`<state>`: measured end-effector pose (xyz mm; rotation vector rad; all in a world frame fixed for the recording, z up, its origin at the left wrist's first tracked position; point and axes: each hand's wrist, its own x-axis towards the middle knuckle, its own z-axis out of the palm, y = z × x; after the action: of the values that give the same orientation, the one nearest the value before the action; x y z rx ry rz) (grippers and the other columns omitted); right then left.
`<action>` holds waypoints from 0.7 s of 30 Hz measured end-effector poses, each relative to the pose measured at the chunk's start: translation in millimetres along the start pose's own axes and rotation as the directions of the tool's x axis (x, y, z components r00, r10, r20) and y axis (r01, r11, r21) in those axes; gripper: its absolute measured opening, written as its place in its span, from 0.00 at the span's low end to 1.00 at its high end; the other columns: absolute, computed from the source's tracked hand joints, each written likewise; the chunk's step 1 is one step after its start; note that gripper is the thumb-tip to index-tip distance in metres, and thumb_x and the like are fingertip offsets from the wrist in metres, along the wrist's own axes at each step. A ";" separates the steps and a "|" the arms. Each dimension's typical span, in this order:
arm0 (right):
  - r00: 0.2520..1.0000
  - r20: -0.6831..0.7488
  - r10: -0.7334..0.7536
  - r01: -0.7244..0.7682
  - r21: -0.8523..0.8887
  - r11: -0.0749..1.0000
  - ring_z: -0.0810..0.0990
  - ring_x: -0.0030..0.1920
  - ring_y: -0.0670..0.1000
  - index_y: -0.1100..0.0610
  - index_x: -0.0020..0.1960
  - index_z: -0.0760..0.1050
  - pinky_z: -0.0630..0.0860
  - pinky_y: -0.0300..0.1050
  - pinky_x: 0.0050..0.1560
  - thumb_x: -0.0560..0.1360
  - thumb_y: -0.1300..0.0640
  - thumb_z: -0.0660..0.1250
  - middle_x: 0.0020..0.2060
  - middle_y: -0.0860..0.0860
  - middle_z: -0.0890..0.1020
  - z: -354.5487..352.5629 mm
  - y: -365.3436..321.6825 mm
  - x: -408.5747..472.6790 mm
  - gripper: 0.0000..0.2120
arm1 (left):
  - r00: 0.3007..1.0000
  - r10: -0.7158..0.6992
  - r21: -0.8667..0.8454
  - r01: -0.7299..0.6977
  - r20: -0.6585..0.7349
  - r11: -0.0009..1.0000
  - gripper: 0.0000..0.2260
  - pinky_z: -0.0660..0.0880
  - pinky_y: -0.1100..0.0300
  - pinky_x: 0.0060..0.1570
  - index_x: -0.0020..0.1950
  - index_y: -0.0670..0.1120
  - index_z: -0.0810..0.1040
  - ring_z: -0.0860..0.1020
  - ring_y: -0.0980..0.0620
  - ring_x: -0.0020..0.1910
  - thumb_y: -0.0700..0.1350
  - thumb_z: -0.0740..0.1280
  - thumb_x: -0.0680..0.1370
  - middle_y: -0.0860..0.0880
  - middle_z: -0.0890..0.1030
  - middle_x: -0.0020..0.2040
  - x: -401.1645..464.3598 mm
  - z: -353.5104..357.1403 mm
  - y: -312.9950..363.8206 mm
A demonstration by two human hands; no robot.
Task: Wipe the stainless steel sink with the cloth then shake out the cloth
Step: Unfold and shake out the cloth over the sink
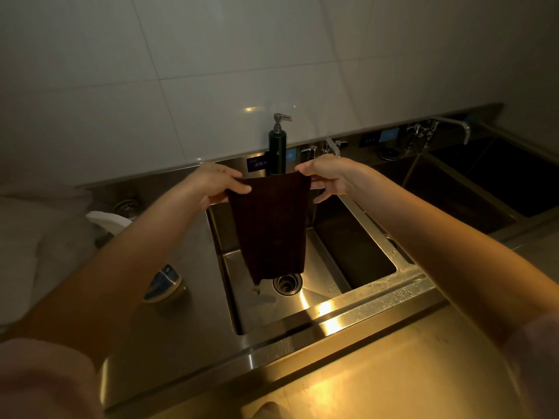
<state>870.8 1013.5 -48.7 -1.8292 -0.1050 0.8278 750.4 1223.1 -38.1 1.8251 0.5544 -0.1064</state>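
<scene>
left hand (215, 183) and right hand (328, 179) pinch the cloth's (270, 225) top corners; it hangs lengthwise over the sink (325, 308).

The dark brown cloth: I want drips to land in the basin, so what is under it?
Under the dark brown cloth held by the left hand and right hand lies the stainless steel sink with its round drain. The cloth hides the basin's back wall.

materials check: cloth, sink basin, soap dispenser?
Cloth: dark brown fabric, matte, looks like ribbed or terry weave; it hangs limp from both hands. Sink basin: stainless steel, brushed, with bright streaked reflections and a metal drain. Soap dispenser: dark smooth body, plastic or coated metal unclear; silvery pump head, likely metal or chrome-look plastic.
</scene>
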 end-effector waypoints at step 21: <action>0.506 0.149 -0.850 0.434 -0.895 0.101 0.74 0.59 0.55 0.61 0.61 0.75 0.75 0.51 0.56 0.81 0.58 0.60 0.56 0.57 0.78 20.0 55.3 6.0 0.12 | 0.746 0.664 0.876 -0.290 -0.046 0.386 0.13 0.72 0.48 0.53 0.60 0.40 0.77 0.70 0.41 0.58 0.46 0.64 0.80 0.40 0.71 0.61 17.0 12.3 -54.5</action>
<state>846.8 1008.6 -102.5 -2.4645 -1.2463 -0.5043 744.9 1229.2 -95.9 2.9544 0.1669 0.5374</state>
